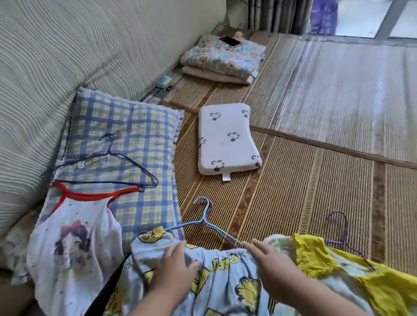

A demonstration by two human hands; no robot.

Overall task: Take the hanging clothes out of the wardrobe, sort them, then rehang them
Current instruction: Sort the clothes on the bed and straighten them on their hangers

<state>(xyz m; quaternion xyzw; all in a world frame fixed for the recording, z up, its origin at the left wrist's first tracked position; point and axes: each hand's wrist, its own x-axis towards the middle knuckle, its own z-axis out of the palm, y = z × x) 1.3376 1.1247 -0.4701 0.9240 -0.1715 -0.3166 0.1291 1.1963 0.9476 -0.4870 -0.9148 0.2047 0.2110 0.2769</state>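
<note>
A woven straw mat (307, 186) spreads ahead, with a plaid pillow (123, 130), a small white pillow (226, 138) and folded blankets (223, 59) beyond. Bundled wire hangers (208, 224) lie hooks-away, just past the blue cartoon-print garment (222, 284). Its waistband runs left to right. My left hand (177, 265) and right hand (271, 261) rest on it with fingers straight.

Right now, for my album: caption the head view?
Left hand and right hand touch a cartoon-print garment beside hangers on a mat.
</note>
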